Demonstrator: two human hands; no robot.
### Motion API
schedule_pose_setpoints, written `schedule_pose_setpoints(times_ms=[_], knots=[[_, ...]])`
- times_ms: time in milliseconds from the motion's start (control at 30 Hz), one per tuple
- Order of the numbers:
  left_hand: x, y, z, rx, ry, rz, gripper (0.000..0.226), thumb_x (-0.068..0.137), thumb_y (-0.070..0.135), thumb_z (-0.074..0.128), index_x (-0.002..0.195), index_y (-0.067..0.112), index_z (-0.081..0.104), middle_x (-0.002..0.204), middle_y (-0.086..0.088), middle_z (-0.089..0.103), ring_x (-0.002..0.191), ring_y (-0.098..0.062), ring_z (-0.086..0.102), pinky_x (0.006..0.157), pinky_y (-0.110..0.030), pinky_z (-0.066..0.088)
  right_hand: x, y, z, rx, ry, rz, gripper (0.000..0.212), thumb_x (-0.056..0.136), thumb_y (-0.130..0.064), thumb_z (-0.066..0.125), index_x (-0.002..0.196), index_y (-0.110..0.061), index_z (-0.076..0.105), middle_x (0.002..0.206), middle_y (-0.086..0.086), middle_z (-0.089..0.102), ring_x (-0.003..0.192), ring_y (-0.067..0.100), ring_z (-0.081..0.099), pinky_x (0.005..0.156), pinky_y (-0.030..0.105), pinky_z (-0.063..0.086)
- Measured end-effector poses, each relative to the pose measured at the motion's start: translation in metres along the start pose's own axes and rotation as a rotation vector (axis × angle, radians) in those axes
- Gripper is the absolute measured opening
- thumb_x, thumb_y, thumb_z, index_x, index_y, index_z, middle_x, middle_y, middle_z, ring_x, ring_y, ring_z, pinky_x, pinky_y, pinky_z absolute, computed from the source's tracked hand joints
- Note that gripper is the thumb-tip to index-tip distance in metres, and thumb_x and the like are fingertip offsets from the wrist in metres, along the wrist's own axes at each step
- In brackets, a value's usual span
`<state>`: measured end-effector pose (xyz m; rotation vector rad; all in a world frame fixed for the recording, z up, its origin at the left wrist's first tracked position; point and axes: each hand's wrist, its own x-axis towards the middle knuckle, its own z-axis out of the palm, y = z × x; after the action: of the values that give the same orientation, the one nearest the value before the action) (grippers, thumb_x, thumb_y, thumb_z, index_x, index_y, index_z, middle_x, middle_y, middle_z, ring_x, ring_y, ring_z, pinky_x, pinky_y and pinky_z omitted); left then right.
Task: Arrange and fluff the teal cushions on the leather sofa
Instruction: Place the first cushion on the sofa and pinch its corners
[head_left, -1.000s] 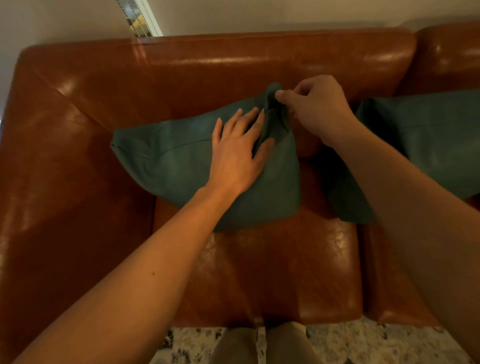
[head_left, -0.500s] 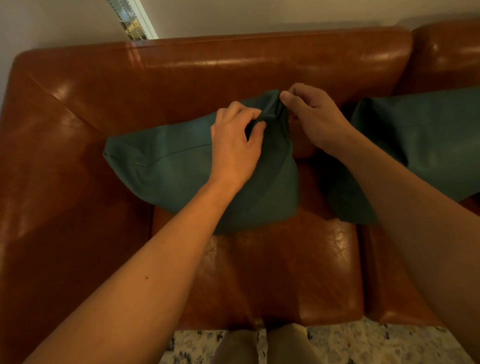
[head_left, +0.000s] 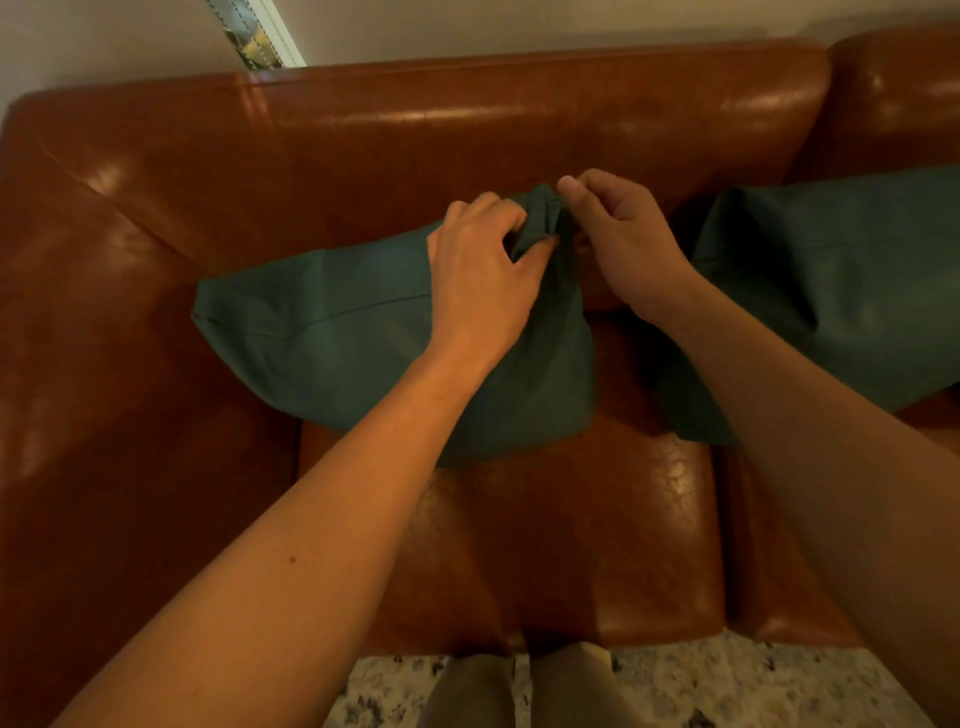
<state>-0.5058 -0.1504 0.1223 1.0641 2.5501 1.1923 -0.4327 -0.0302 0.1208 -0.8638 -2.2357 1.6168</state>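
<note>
left cushion (head_left: 332, 332) on sofa (head_left: 545, 545) seat | second cushion (head_left: 831, 291) to its right

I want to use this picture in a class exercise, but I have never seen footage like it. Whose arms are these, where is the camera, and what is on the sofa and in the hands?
No machine here: a person wears a wide-angle camera on the head, looking down, so the arms are their own. Below is a brown leather sofa. Leaning against its backrest is a teal cushion; a second teal cushion lies further right. The left hand and the right hand both pinch the first cushion's upper right corner, bunching the fabric. At the bottom, a patterned rug shows.
</note>
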Motion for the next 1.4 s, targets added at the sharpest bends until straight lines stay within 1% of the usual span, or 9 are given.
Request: schedule_pose_setpoints(times_ms=[167,267,433,633,767,867,1000,1167,1400], knots=[[-0.004,0.009,0.006,0.091,-0.001,-0.030,0.021,0.092,0.027,0.055,0.072,0.020,0.050,0.077,0.008,0.046,0.084,-0.019,0.045,0.084,-0.040,0.037,-0.016,-0.002,0.005,-0.068,0.147,0.013,0.036,0.096,-0.050,0.049,0.088,-0.015,0.055,0.076,-0.009,0.054,0.067,0.003,0.050,0.062,0.018,0.038],[-0.006,0.020,0.012,0.123,-0.100,-0.105,0.020,0.094,0.022,0.048,0.103,0.013,0.064,0.104,-0.002,0.061,0.110,-0.025,0.047,0.101,-0.041,0.032,-0.016,-0.008,0.012,-0.213,0.182,0.020,0.044,0.090,-0.056,0.055,0.112,-0.018,0.062,0.103,-0.006,0.063,0.090,0.005,0.058,0.071,0.014,0.040],[-0.005,0.012,0.010,0.053,-0.312,-0.044,0.043,0.098,0.031,0.043,0.138,0.015,0.050,0.139,-0.005,0.052,0.130,-0.023,0.045,0.114,-0.049,0.025,-0.005,-0.009,0.003,-0.391,0.295,0.016,0.029,0.099,-0.030,0.047,0.106,-0.012,0.069,0.098,0.002,0.069,0.090,0.015,0.061,0.076,0.025,0.043],[-0.035,-0.058,-0.028,0.436,-0.072,-0.070,0.050,0.097,0.042,0.039,0.142,0.022,0.045,0.149,-0.006,0.041,0.141,-0.025,0.032,0.117,-0.049,0.018,-0.001,-0.001,-0.013,-0.379,0.397,0.166,0.052,0.100,-0.017,0.046,0.150,-0.015,0.031,0.132,0.010,0.057,0.120,0.024,0.054,0.090,0.024,0.039],[-0.044,-0.077,-0.034,0.450,-0.197,-0.130,0.055,0.100,0.044,0.035,0.152,0.028,0.022,0.160,-0.001,0.020,0.148,-0.023,0.013,0.119,-0.047,0.010,-0.006,-0.025,0.011,-0.549,0.497,-0.152,0.059,0.089,-0.005,0.047,0.146,-0.016,0.039,0.137,0.009,0.048,0.125,0.028,0.047,0.102,0.038,0.038],[-0.035,-0.077,-0.036,0.417,-0.160,-0.076,0.047,0.101,0.040,0.034,0.146,0.029,0.037,0.152,0.001,0.037,0.139,-0.024,0.033,0.109,-0.045,0.026,-0.009,-0.042,0.069,-0.566,0.239,-0.435,0.052,0.086,-0.003,0.047,0.137,-0.010,0.053,0.136,0.014,0.052,0.127,0.030,0.047,0.106,0.035,0.034],[-0.015,-0.093,-0.041,0.432,-0.035,-0.089,0.047,0.099,0.035,0.039,0.142,0.017,0.043,0.147,-0.005,0.043,0.131,-0.028,0.041,0.104,-0.044,0.033,0.005,-0.009,0.100,-0.838,-0.170,-0.126,0.049,0.104,-0.029,0.033,0.151,-0.016,0.030,0.158,0.012,0.027,0.148,0.028,0.018,0.120,0.046,0.014],[-0.012,-0.118,-0.029,0.473,-0.301,-0.125,0.068,0.099,0.054,0.024,0.153,0.014,0.014,0.161,-0.010,0.012,0.149,-0.025,0.010,0.121,-0.039,0.009,0.011,0.016,0.082,-0.970,-0.197,0.019,0.065,0.101,-0.052,0.023,0.156,-0.020,0.011,0.162,0.016,0.011,0.150,0.029,0.005,0.122,0.043,0.003],[-0.020,-0.146,-0.057,0.633,-0.307,-0.148,0.080,0.096,0.062,0.012,0.152,0.006,0.018,0.160,-0.010,0.017,0.149,-0.021,0.008,0.122,-0.037,0.005,0.007,0.014,0.065,-1.147,-0.236,0.097,0.085,0.095,-0.067,0.010,0.155,-0.008,0.003,0.162,0.016,0.004,0.150,0.027,0.000,0.122,0.041,-0.002]])
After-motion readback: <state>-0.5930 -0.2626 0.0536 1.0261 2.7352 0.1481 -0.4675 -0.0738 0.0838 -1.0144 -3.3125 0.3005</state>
